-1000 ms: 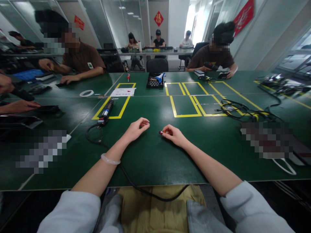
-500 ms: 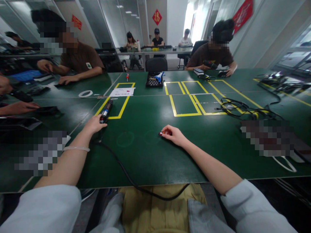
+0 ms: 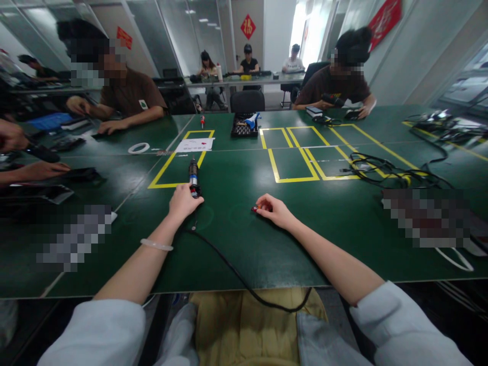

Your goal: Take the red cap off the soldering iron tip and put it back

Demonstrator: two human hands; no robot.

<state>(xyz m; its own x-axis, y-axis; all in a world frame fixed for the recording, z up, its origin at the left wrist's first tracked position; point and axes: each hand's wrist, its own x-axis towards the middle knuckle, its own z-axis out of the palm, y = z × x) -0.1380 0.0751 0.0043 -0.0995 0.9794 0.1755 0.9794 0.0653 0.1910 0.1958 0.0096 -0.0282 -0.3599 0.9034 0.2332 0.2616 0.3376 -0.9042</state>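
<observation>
My left hand (image 3: 184,201) is wrapped round the lower end of a dark cylindrical tool (image 3: 193,173) with a blue and silver band. The tool's upper end points away from me, over the right side of a yellow tape outline. A black cable (image 3: 232,269) runs from near this hand over the front table edge. To the right, my right hand (image 3: 272,209) rests low over the green table with its fingers pinched on a small red and orange piece (image 3: 256,209). Most of that piece is hidden by the fingers.
A black tray (image 3: 244,131) with small parts and a blue-white item stands at the back. A printed sheet (image 3: 195,145), a white ring (image 3: 139,148) and a red screwdriver (image 3: 202,121) lie left of it. Tangled cables (image 3: 375,165) lie right. People sit around the table.
My left hand has moved right with the dark tool, which now points more directly away from me. The cable has shifted right with it. My right hand has hardly moved.
</observation>
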